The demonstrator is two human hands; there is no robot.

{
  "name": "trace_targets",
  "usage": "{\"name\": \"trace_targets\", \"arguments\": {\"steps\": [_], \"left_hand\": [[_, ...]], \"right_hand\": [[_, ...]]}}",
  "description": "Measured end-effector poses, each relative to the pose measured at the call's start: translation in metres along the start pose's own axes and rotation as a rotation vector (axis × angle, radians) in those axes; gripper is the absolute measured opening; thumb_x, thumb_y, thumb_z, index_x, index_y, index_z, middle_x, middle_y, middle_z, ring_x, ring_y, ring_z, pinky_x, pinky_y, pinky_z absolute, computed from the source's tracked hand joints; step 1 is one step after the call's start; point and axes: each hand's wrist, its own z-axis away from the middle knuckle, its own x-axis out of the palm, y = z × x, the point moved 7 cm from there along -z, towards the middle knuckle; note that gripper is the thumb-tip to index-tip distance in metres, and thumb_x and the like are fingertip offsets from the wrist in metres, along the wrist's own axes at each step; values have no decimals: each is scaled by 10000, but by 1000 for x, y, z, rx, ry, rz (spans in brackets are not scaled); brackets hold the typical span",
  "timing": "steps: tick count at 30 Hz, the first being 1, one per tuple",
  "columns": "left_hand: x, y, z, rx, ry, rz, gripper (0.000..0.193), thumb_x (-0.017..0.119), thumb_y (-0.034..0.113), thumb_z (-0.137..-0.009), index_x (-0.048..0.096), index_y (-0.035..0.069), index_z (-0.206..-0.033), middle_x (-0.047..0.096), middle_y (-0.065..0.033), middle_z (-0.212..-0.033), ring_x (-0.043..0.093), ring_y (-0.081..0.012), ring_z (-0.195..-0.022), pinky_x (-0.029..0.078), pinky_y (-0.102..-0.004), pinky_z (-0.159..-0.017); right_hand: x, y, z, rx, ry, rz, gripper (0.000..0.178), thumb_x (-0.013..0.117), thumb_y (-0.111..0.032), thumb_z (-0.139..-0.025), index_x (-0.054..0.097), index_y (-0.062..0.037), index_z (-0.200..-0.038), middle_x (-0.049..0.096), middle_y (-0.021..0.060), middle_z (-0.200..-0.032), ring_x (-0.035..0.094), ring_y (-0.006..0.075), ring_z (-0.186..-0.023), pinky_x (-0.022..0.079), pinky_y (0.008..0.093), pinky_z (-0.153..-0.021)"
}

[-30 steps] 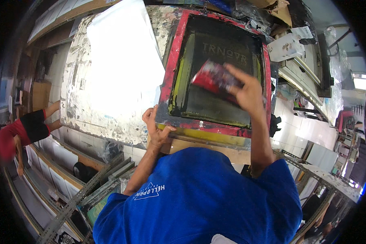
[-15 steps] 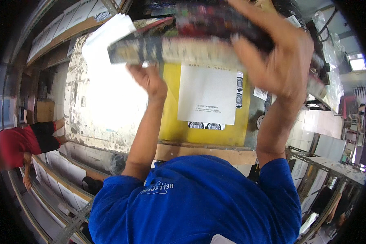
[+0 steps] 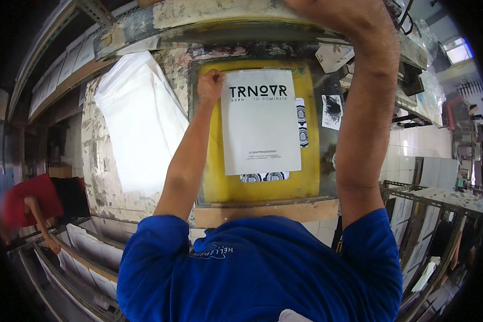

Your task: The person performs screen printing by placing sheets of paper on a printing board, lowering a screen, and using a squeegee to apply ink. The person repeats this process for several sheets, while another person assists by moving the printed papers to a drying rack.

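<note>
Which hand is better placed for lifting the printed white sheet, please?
Probably the left hand: it is at the printed white sheet's top left corner, while the right hand is up by the raised frame.

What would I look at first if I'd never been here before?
Probably the white sheet with bold black printing, lying on the bright yellow board in the middle, with the left hand at its upper left corner. Next, the big bright pile of white sheets to its left, and the blue shirt filling the bottom.
</note>
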Motion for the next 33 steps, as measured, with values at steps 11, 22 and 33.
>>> {"name": "trace_targets", "arguments": {"steps": [11,22,33], "left_hand": [[-177,-27,72,-294,438,384,54,725,21,-885,707,2,-933,666,-9,-817,576,-94,-744,463,-246,-704],[-417,-182,255,-567,1198,304,101,730,24,-845,653,-1,-906,660,-69,-876,595,-163,-755,497,-312,-688],[-435,-85,269,-33,1092,-771,382,825,196,-829,708,-33,-1111,706,-185,-1060,638,-359,-1008,470,-476,-915]], "right_hand": [[-15,-40,18,-162,84,208,446,648,-265,-828,741,10,-1166,771,168,-963,699,250,-812,563,330,-799],[2,-50,16,105,61,43,407,651,-69,-814,699,68,-1194,750,169,-1048,701,208,-920,556,319,-871],[-2,68,22,120,52,52,461,722,-205,-827,691,-77,-1268,736,162,-1026,711,237,-891,546,313,-815]]}}
